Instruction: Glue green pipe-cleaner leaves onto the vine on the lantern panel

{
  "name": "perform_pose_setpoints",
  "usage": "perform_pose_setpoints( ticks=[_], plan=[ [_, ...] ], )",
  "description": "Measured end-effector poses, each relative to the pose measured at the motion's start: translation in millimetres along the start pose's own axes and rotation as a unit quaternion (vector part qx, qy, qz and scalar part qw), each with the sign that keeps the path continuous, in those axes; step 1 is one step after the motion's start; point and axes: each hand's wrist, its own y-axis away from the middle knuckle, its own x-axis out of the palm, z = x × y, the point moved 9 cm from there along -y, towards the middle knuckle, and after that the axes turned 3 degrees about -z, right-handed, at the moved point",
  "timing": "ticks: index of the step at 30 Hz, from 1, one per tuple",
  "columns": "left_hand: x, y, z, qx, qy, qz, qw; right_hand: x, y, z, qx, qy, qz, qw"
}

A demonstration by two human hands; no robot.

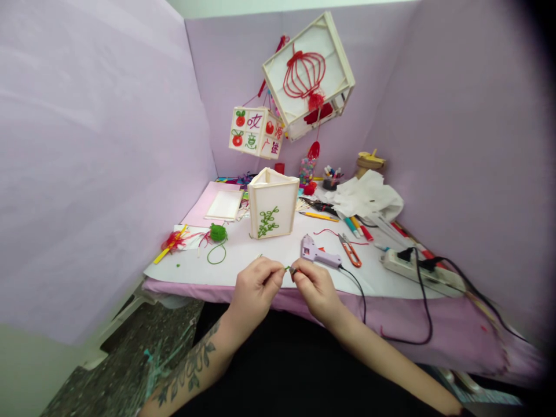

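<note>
Both my hands meet at the table's front edge. My left hand [256, 285] and my right hand [315, 284] each pinch an end of a tiny green piece [288, 268], too small to name surely. Just behind them stands a white three-sided lantern [273, 204] with a green vine on its front panel. A purple glue gun [318, 253] lies right of my right hand, its black cord running off the edge. A ball of green string [218, 233] with a loose loop lies to the left.
Red scissors [350, 251] lie by the glue gun. A power strip [419, 267] with plugs sits at right. Pens, crumpled white paper [367, 197] and a jar stand behind. Two decorated lanterns [309, 74] hang above. Red tassel thread [174, 240] lies at left. Purple walls enclose the table.
</note>
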Motion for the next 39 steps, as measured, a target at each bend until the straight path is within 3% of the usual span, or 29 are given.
perform_pose_setpoints(
  ticks=[12, 15, 17, 19, 21, 23, 25, 29, 39],
  plan=[
    [-0.7, 5.5, -11.2, 0.089, -0.082, -0.024, 0.992, 0.7, 0.1, -7.0, 0.028, -0.005, 0.002, 1.000],
    [-2.1, 3.1, -3.5, 0.036, -0.028, -0.021, 0.999, 0.3, 0.2, -14.2, 0.041, -0.074, -0.005, 0.996],
    [0.3, 2.1, 11.0, -0.058, 0.054, -0.013, 0.997, 2.1, 1.3, -19.7, 0.048, -0.174, -0.011, 0.984],
    [10.8, 7.2, 30.3, -0.195, 0.187, 0.002, 0.963, 6.1, 2.9, -26.1, 0.068, -0.281, -0.016, 0.957],
    [29.5, 18.5, 42.9, -0.326, 0.332, 0.023, 0.885, 10.9, 3.8, -30.9, 0.100, -0.355, -0.023, 0.929],
    [46.7, 29.0, 44.3, -0.409, 0.429, 0.044, 0.804, 14.8, 3.1, -30.4, 0.127, -0.396, -0.027, 0.909],
    [56.4, 34.5, 41.8, -0.447, 0.471, 0.058, 0.759, 16.9, 1.0, -25.8, 0.142, -0.426, -0.028, 0.893],
    [63.2, 36.9, 38.4, -0.461, 0.498, 0.067, 0.731, 18.3, -1.8, -20.5, 0.159, -0.461, -0.027, 0.873],
    [63.4, 34.6, 34.8, -0.453, 0.501, 0.076, 0.733, 19.4, -0.3, -18.4, 0.145, -0.503, -0.020, 0.852]
  ],
)
